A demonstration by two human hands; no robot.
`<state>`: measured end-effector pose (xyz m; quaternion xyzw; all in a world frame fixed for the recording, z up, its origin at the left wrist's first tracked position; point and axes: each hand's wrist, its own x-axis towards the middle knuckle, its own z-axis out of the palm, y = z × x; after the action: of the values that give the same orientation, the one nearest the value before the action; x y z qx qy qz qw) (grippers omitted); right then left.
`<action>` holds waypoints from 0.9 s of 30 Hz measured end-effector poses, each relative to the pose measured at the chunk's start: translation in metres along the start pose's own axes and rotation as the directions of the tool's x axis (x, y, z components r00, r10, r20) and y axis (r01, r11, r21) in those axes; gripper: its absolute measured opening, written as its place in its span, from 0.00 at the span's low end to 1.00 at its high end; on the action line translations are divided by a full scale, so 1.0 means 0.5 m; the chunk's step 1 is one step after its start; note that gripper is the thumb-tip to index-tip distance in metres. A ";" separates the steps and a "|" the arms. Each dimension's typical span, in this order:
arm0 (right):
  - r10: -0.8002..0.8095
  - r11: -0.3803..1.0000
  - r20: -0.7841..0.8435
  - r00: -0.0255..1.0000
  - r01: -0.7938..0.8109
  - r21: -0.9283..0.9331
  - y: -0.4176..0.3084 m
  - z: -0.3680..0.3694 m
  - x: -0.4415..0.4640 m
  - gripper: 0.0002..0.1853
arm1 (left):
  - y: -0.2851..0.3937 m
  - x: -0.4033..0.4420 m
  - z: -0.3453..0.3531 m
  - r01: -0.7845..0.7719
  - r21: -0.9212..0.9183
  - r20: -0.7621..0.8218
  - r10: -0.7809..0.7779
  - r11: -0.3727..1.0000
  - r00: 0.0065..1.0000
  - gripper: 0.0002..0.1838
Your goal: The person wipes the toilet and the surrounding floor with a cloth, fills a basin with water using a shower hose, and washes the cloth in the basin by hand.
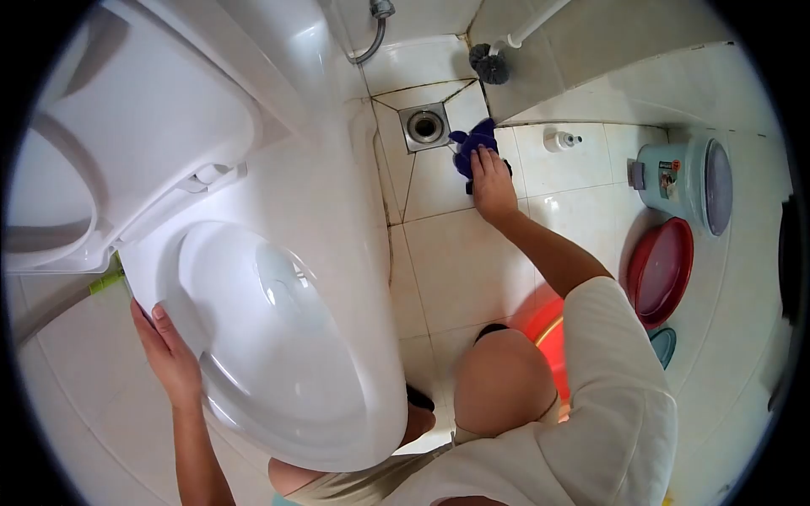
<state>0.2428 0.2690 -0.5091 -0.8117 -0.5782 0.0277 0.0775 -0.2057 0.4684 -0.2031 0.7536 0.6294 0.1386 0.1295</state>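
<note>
My right hand (492,185) presses a dark blue cloth (475,152) against the tiled floor, fingers laid over it. Just to the left of the cloth is a square metal floor drain (424,126) with a round opening. On the other side, my left hand (171,352) rests on the outer rim of a white toilet bowl (253,278), thumb on top and fingers partly hidden along the edge. The toilet's lid and seat (152,126) are raised at the upper left.
A toilet brush (489,63) leans in the far corner. Along the right wall are a small bottle (563,142), a lidded bucket (679,185) and a red basin (661,272). An orange-red tub (548,333) is beside my knee. A hose with a green connector (107,281) lies left of the toilet.
</note>
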 end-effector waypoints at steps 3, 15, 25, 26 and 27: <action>-0.054 0.995 -0.164 0.985 0.066 0.070 0.033 0.036 0.105 0.31 | -0.001 0.001 -0.003 0.002 -0.054 0.034 -0.001 0.999 0.999 0.28; -0.234 0.706 0.426 0.874 0.454 -0.543 0.084 -0.078 0.213 0.15 | 0.013 0.007 -0.002 -0.025 -0.097 0.044 0.029 0.995 0.999 0.29; -0.156 0.485 0.484 0.861 0.493 -0.722 0.028 -0.253 0.187 0.14 | 0.001 0.005 -0.001 -0.066 -0.007 -0.031 0.066 0.998 0.997 0.31; -0.147 0.473 0.483 0.863 0.491 -0.732 0.019 -0.282 0.188 0.14 | -0.001 0.006 -0.002 -0.059 -0.012 -0.039 0.058 0.998 0.998 0.31; -0.153 0.452 0.459 0.875 0.475 -0.755 0.016 -0.308 0.188 0.14 | 0.000 0.006 0.001 -0.052 -0.016 -0.047 0.052 0.999 0.998 0.32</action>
<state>0.3020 0.3404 -0.3540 -0.6033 -0.6621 -0.1400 -0.4218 -0.2050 0.4713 -0.2035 0.7652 0.6112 0.1647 0.1174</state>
